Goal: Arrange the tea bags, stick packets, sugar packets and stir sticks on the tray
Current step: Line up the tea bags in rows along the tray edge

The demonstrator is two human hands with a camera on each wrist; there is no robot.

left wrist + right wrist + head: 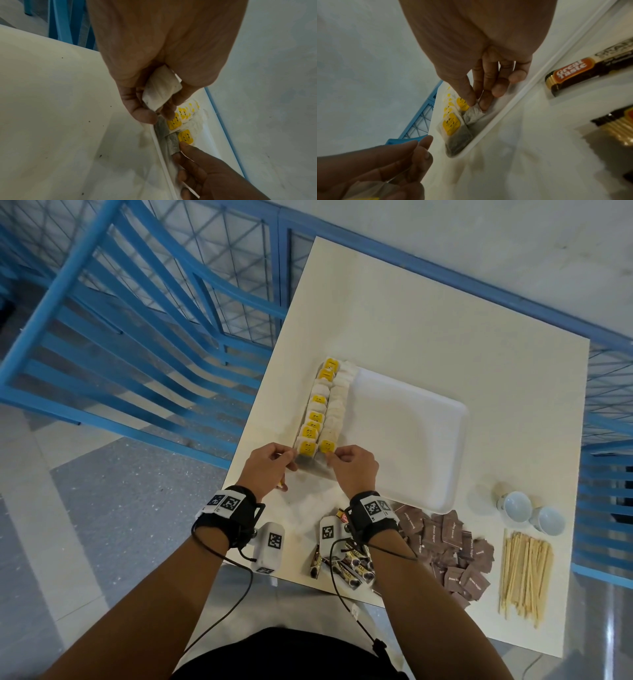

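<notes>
A white tray (411,433) lies mid-table. Tea bags (320,409) with yellow tags fill two rows along its left edge. My left hand (291,458) hovers at the tray's near left corner and grips a spare white tea bag (161,88) in its curled fingers. My right hand (334,455) pinches the nearest tea bag (473,113) of the right row between thumb and forefinger, low against the tray rim (488,128). Stick packets (346,563), brown sugar packets (452,549) and wooden stir sticks (524,573) lie on the table near me, off the tray.
Two small white cups (531,511) lie on their sides right of the tray. The white table (411,320) is bare at the back. Blue metal railings (137,337) run along its left and far sides.
</notes>
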